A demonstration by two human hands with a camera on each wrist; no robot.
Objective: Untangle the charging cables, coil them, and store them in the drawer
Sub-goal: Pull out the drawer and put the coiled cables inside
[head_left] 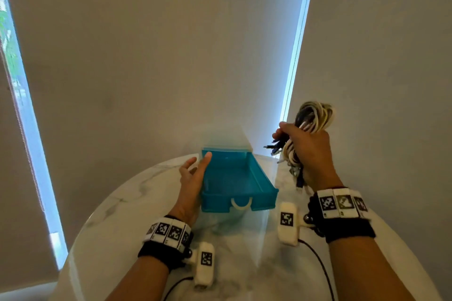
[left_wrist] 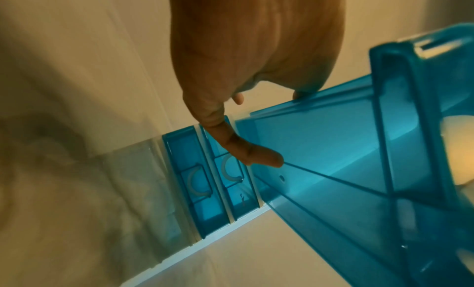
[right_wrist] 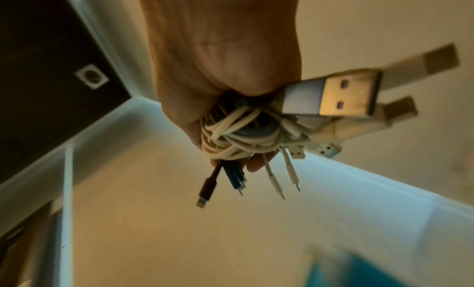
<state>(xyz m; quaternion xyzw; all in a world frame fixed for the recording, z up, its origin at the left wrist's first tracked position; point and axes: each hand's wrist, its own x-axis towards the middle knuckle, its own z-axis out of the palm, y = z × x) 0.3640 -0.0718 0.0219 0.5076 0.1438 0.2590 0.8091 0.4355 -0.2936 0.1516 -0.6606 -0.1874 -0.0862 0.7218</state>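
Note:
A blue plastic drawer [head_left: 264, 192] stands pulled out of a small clear drawer unit on the marble table; nothing lies inside it. My left hand [head_left: 193, 176] rests flat against the drawer's left wall [left_wrist: 333, 149] with straight fingers, thumb [left_wrist: 256, 153] on the side panel. My right hand [head_left: 308, 151] is raised to the right of the drawer and grips a bundle of coiled white, black and blue charging cables [head_left: 315, 115]. In the right wrist view the cable bundle [right_wrist: 243, 133] fills the fist, with USB plugs [right_wrist: 341, 96] and small connectors sticking out.
The round marble table [head_left: 137, 203] stands against a beige wall, its edge curving at the left and right. Two shut blue drawers [left_wrist: 205, 182] sit below the open one. Black wires [head_left: 320, 264] trail from the wrist cameras over the near tabletop.

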